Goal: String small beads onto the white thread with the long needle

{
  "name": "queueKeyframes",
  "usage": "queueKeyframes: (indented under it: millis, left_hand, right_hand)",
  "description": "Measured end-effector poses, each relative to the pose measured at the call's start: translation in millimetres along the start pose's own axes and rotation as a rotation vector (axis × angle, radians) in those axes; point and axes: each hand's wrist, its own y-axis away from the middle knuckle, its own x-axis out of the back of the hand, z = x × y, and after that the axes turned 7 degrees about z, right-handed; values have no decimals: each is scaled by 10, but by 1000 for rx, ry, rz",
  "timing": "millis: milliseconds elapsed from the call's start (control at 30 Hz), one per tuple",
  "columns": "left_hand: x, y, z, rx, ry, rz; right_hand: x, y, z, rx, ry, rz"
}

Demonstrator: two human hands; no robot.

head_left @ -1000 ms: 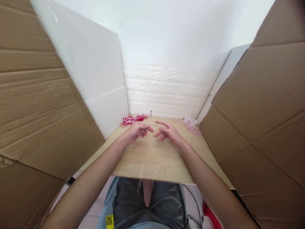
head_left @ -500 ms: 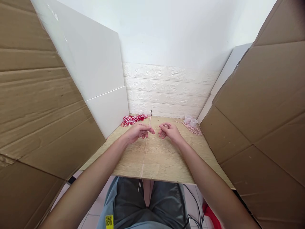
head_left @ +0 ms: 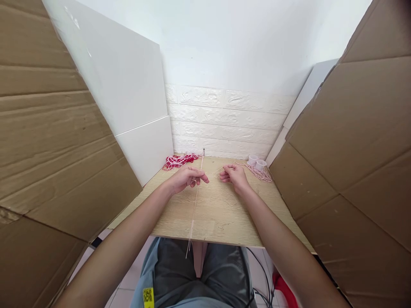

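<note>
A pale cord (head_left: 194, 209) runs taut from a small dark peg (head_left: 204, 149) at the back of the table to the front edge, where its loose ends hang over. My left hand (head_left: 188, 177) is at this cord, thumb and forefinger closed on it, the other fingers loosely curled. To the right, my right hand (head_left: 235, 176) pinches a thin pale thread, faintly visible between the two hands. More fine thread (head_left: 221, 199) lies loosely across the wood below them. Exactly how the thread meets the cord is hidden by my left fingers.
Red and white cord (head_left: 180, 161) lies in a tangled heap at the back left of the wooden table (head_left: 234, 226). Two small clear cups (head_left: 257, 162) stand at the back right beside a pink-and-white twisted cord (head_left: 261, 174). Cardboard panels (head_left: 353, 171) flank both sides.
My right hand has moved a little to the right, away from my left hand, drawing the thread along. My left hand has stayed almost still at the taut cord.
</note>
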Motion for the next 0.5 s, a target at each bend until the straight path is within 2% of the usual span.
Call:
queueKeyframes:
  millis: [167, 233, 267, 333, 433, 500]
  left_hand:
    - [14, -28, -27, 8, 43, 92]
    - [26, -45, -37, 22, 85, 145]
    - [32, -52, -42, 27, 104, 164]
    - [42, -65, -49, 29, 134, 185]
    - [52, -75, -57, 36, 158, 197]
    - [54, -75, -59, 46, 156, 192]
  right_hand:
    - [-26, -15, 16, 71, 137, 66]
    - [-20, 0, -4, 132, 197, 37]
    - [-11, 18, -23, 145, 217, -20]
    - [15, 76, -74, 115, 256, -221]
    - [63, 192, -163, -35, 383, -612]
    - [93, 257, -215, -122, 473, -807]
